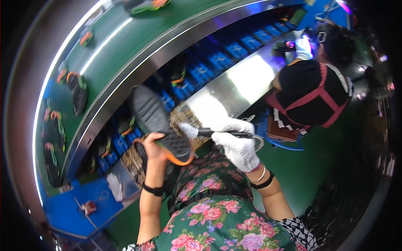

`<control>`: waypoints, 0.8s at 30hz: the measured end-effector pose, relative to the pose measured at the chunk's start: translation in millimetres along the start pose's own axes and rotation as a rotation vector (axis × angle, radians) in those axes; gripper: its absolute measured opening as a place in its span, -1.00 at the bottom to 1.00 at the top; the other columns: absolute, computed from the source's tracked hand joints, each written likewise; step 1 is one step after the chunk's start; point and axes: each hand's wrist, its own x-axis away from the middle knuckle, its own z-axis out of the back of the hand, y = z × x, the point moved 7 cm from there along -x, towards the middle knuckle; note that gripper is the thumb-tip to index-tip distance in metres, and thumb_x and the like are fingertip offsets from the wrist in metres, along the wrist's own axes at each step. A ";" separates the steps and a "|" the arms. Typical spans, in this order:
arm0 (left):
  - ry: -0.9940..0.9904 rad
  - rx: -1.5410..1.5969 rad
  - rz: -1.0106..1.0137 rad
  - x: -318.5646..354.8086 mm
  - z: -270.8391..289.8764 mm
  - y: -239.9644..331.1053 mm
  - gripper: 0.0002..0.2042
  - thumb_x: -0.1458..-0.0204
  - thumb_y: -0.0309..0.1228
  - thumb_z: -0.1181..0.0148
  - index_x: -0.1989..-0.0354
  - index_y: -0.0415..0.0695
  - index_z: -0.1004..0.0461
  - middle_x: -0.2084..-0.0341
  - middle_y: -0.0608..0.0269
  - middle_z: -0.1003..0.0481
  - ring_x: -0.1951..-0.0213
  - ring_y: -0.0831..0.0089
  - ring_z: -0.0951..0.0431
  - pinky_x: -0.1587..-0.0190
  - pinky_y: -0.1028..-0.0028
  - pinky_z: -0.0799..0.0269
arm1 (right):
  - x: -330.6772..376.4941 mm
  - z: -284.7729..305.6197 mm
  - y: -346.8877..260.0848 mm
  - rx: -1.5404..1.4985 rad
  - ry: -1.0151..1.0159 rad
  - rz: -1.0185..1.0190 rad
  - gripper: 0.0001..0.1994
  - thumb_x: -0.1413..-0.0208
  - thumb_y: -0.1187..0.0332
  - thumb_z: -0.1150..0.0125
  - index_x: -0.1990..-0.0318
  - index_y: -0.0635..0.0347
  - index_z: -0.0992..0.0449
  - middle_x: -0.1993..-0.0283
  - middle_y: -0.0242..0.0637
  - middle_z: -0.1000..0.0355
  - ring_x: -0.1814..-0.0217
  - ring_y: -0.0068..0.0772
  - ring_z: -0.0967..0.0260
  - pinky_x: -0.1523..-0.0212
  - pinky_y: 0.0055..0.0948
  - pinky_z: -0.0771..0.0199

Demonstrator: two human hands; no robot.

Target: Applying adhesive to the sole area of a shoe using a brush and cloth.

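Gripping a shoe [153,108] near the middle of the frame, the person's bare left hand [154,147] has its fingers wrapped around the lower side, the thumb lying across the dark sole. The ridged sole faces up and slants from the upper left toward the lower right, with an orange edge [184,162] curving round its lower end. Just right of it, the right hand [236,144], in a white glove, has its fingers curled around the dark handle of a brush [205,132]. The brush's pale tip points left at the side of the sole; from where I stand, blur keeps me from telling whether they touch.

Black bands circle both wrists, and a flowered apron [222,215] fills the bottom centre of the frame. Across the upper left curves a green belt [113,46] carrying more dark shoes [78,94] with orange and green trim. Blue racks [201,72] line the space beneath it, beside a shiny metal counter [247,79]. At the upper right, a co-worker [310,90] in red apron straps sits with one gloved hand in bright violet light. A white glove [114,187] lies on the blue table [63,213] at the lower left.
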 end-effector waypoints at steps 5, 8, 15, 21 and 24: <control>-0.449 0.198 0.068 39.4 -77.9 -49.4 -0.24 -0.03 -0.16 -0.22 -0.37 -0.35 -0.20 -0.15 -0.34 -0.44 -0.20 -0.21 -0.47 -0.32 -0.04 -0.35 | 2.9 -22.6 -17.4 0.429 -0.135 0.330 -0.86 0.12 0.68 -0.40 0.34 0.35 -0.65 0.24 -0.15 -0.61 0.18 -0.35 -0.60 0.13 -0.41 -0.59; -0.550 0.607 0.155 52.2 -105.6 -60.6 0.04 -0.09 0.52 0.20 -0.39 -0.27 -0.21 -0.16 -0.36 -0.44 -0.16 -0.20 -0.50 -0.28 -0.09 -0.37 | 6.7 -24.6 -16.4 0.538 -0.161 0.497 -0.86 0.11 0.67 -0.40 0.34 0.34 -0.67 0.31 -0.17 -0.62 0.24 -0.34 -0.60 0.17 -0.40 -0.58; -0.393 0.501 0.117 50.3 -94.3 -69.3 0.02 -0.08 0.58 0.42 -0.34 -0.13 -0.30 -0.12 -0.06 -0.51 -0.02 0.00 -0.60 -0.14 -0.03 -0.51 | 7.9 -22.9 -7.8 0.637 -0.185 0.514 -0.86 0.14 0.68 -0.42 0.38 0.34 -0.65 0.36 -0.17 -0.62 0.30 -0.34 -0.58 0.23 -0.40 -0.56; -0.471 0.322 -0.112 41.8 -86.7 -65.4 -0.23 -0.29 0.35 0.30 -0.46 0.05 -0.21 -0.37 0.28 -0.33 -0.33 0.22 -0.34 -0.41 0.18 -0.18 | 4.5 -50.1 -13.6 1.098 -0.254 0.698 -0.80 0.08 0.61 -0.45 0.23 0.26 -0.67 0.17 -0.15 -0.65 0.20 -0.19 -0.59 0.18 -0.33 -0.57; -0.480 0.189 -0.139 38.5 -79.2 -68.3 -0.21 -0.27 0.38 0.32 -0.46 0.04 -0.22 -0.36 0.31 -0.33 -0.34 0.24 -0.33 -0.42 0.17 -0.16 | 3.7 -53.6 -14.2 1.035 -0.276 0.912 -0.76 0.09 0.60 -0.45 0.19 0.28 -0.68 0.13 -0.15 -0.65 0.16 -0.17 -0.59 0.15 -0.31 -0.56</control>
